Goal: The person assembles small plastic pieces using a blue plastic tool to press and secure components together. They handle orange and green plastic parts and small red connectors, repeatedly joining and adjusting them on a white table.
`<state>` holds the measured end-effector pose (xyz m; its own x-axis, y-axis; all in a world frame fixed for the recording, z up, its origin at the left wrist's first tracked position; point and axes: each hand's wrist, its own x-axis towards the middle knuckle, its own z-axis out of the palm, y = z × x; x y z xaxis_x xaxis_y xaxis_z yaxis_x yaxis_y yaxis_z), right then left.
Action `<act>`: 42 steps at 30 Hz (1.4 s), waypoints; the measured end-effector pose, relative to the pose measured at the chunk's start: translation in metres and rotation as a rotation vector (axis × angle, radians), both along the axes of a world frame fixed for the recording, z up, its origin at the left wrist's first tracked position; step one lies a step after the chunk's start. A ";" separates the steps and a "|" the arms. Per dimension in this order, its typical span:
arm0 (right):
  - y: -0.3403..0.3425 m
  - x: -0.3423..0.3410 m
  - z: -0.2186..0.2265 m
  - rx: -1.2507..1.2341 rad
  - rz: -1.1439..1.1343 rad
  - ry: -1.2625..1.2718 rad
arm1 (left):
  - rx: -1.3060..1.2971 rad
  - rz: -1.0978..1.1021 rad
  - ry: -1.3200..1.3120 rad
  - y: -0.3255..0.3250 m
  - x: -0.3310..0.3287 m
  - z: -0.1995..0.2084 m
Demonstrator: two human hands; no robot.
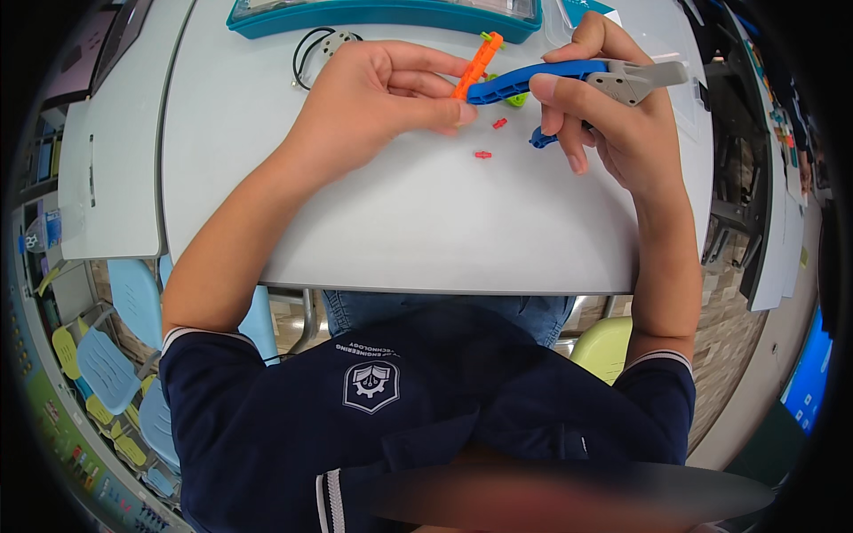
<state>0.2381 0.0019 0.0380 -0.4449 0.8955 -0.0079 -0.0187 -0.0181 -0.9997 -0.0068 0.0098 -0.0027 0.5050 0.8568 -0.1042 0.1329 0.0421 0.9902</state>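
My left hand (382, 93) is closed around the lower end of an orange plastic building beam (480, 67), which tilts up to the right. A small green piece (487, 37) crosses the beam near its top. In my right hand (622, 115) is a plier-like plastic tool (560, 73) with blue handles and a grey head pointing right. One handle's tip meets or overlaps the beam beside my left fingertips; contact is hard to tell. Below, two small red connector pins (482, 155) lie on the table. A lime-green part (516, 100) is partly hidden behind the tool.
On the white table (426, 240), a teal tray (382, 19) stands at the far edge. A grey round-holed part with a black cable (306, 58) lies behind my left hand. Blue chairs (107, 364) are at the left, and a lime chair (602, 346) is below the near edge.
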 end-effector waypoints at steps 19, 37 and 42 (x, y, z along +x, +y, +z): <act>0.000 -0.003 -0.012 0.213 -0.187 0.066 | -0.106 0.030 -0.208 0.001 -0.001 0.011; -0.001 -0.002 -0.005 0.107 -0.135 -0.046 | -0.112 0.022 -0.111 -0.002 0.000 0.005; -0.003 -0.004 -0.005 0.074 -0.142 -0.068 | -0.066 -0.030 -0.076 0.000 -0.002 0.001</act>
